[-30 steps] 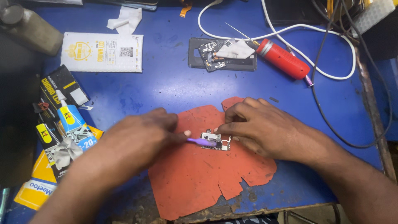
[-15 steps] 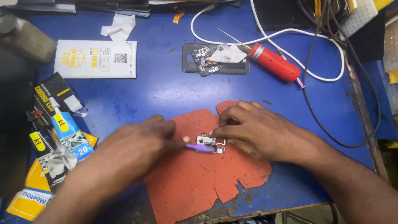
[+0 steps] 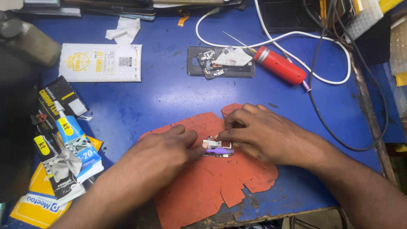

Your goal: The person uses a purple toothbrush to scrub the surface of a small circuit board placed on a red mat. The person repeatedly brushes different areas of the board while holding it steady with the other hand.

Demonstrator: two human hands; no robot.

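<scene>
Blue and scuffed, the counter (image 3: 169, 97) fills the frame, with a torn red-orange mat (image 3: 212, 186) lying at lower centre. On that mat sits a small circuit board (image 3: 215, 146) — both hands meet over it. The left hand (image 3: 163, 154) comes in from the lower left, its fingers pinched together on a thin purple tool (image 3: 220, 150) that lies across the board. The right hand (image 3: 258, 133) reaches in from the lower right, fingers curled together and pressing down on the board's upper edge. Higher up, at upper centre, lie an opened phone back (image 3: 220, 63) and a red cylindrical tool (image 3: 280, 65), with a white cable (image 3: 330, 80) looping past them. Glue tubes (image 3: 68, 127) and packets crowd the left edge.
</scene>
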